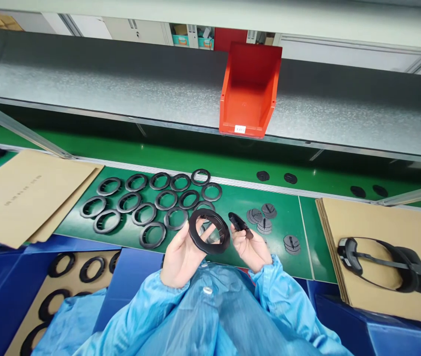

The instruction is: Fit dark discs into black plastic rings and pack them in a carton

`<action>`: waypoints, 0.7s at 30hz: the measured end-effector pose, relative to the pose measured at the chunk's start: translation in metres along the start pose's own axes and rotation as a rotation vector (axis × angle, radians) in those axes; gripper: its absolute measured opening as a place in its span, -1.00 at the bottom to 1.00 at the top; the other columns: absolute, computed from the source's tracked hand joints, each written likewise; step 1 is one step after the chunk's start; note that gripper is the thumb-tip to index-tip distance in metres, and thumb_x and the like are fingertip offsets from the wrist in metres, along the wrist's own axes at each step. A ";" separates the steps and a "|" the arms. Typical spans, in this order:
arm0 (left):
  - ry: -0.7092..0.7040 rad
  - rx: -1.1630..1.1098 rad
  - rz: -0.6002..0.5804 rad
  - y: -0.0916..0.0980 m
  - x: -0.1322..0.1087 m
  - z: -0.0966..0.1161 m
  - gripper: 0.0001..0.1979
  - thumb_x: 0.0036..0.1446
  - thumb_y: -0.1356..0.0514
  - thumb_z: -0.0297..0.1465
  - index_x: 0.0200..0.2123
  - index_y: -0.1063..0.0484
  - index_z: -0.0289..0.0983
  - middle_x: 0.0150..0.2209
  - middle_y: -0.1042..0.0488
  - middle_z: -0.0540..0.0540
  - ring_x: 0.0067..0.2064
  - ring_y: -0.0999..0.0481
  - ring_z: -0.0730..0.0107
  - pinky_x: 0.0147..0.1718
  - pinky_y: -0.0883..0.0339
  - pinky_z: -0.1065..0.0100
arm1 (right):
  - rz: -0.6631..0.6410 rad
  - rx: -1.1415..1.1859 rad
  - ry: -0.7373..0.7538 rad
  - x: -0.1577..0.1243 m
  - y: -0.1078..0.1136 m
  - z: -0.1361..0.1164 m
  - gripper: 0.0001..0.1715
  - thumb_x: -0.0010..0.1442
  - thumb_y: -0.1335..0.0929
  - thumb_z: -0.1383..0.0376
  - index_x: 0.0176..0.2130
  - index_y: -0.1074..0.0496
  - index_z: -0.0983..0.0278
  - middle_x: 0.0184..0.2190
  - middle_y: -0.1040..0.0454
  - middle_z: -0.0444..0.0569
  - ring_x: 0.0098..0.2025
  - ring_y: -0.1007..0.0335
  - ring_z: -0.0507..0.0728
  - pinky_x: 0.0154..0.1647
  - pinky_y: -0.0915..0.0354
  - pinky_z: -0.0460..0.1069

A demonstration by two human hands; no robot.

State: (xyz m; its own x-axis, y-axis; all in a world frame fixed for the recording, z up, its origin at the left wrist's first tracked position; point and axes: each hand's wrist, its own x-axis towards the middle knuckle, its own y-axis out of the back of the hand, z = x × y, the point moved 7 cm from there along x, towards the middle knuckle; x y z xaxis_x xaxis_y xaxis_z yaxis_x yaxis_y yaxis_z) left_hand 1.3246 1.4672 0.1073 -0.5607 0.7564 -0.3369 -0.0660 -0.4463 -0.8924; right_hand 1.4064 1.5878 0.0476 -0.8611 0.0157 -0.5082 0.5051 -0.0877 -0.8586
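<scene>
Ring (212, 247) and dark disc (237, 222) are apart above the table (284, 207) — left hand (182, 257) gripping the ring's rim, right hand (250, 249) pinching the disc; this pair looks unfinished, with loose rings (153, 245) and grey discs (292, 244) remaining.

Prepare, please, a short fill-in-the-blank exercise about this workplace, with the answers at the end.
1. The right hand holds a dark disc, and the left hand holds a black ____ with an open middle.
2. The sleeves of the person are ____.
3. The worktop is ____ in colour.
4. At the far right, a black strapped device lies on brown ____.

Missing words: ring; blue; green; cardboard.
</scene>
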 end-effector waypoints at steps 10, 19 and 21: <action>0.015 -0.008 0.025 0.011 -0.001 0.003 -0.62 0.39 0.01 -0.27 0.10 -0.48 -0.22 0.22 -0.41 -0.02 0.37 -0.16 0.04 0.41 0.20 -0.09 | -0.036 -0.107 0.040 0.000 -0.010 0.000 -0.56 0.46 -0.22 0.24 0.14 -0.29 0.54 -0.04 -0.54 0.31 -0.16 -0.56 0.00 -0.07 -0.50 -0.13; 0.040 -0.012 -0.046 0.008 0.000 0.000 -0.60 0.41 0.07 -0.27 0.08 -0.49 -0.19 0.20 -0.43 -0.06 0.38 -0.13 0.04 0.39 0.16 -0.14 | -0.032 -0.072 0.052 -0.001 -0.009 -0.002 -0.67 0.40 -0.32 0.28 0.02 -0.38 0.51 0.04 -0.48 0.37 -0.17 -0.56 -0.02 -0.04 -0.47 -0.18; 0.041 -0.009 -0.047 0.008 0.000 0.000 -0.61 0.41 0.07 -0.27 0.07 -0.49 -0.18 0.20 -0.43 -0.06 0.39 -0.12 0.04 0.39 0.17 -0.14 | -0.009 -0.050 0.048 -0.001 -0.008 -0.002 -0.68 0.41 -0.31 0.27 0.01 -0.39 0.50 0.05 -0.47 0.38 -0.20 -0.56 -0.02 -0.08 -0.48 -0.18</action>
State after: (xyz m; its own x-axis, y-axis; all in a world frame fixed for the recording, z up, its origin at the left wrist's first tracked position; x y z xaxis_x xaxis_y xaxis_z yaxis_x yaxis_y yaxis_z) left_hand 1.3239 1.4640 0.1001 -0.5229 0.7954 -0.3066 -0.0837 -0.4059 -0.9101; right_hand 1.4030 1.5907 0.0547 -0.8626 0.0641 -0.5019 0.5005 -0.0371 -0.8649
